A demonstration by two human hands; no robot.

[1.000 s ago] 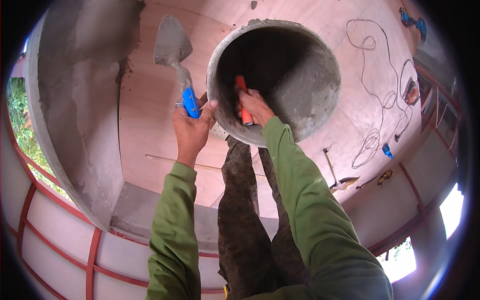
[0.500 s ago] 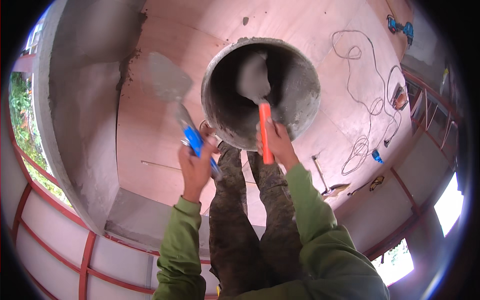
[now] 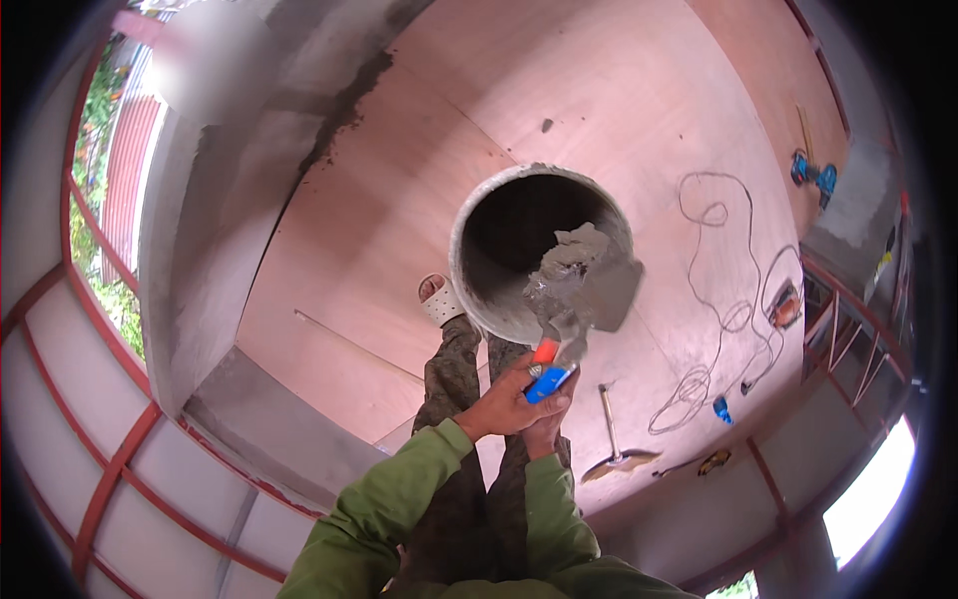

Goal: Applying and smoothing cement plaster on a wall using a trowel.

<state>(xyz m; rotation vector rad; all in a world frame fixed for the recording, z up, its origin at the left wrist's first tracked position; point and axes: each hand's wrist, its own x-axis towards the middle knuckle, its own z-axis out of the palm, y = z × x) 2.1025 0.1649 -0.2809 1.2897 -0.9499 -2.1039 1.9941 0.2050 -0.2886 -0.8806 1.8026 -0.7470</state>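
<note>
Left hand (image 3: pixel 502 403): gripping the blue trowel (image 3: pixel 549 384)!
Right hand (image 3: pixel 545 431): mostly hidden, seemingly gripping the orange trowel (image 3: pixel 545 351).
Mortar (image 3: pixel 577 252): piled beyond the fingers, best kept level over the bucket (image 3: pixel 457 240)!

The green-sleeved left forearm (image 3: pixel 384 504) is slanted inward from the lower left, and the bare left wrist (image 3: pixel 467 426) is directed toward the midline of the body. The left hand (image 3: pixel 502 404) is closed in a grip. The right forearm (image 3: pixel 559 509), likewise sleeved, is held more nearly upright in view; the right hand (image 3: pixel 545 431) is placed close beside the left and is partly covered by it
</note>
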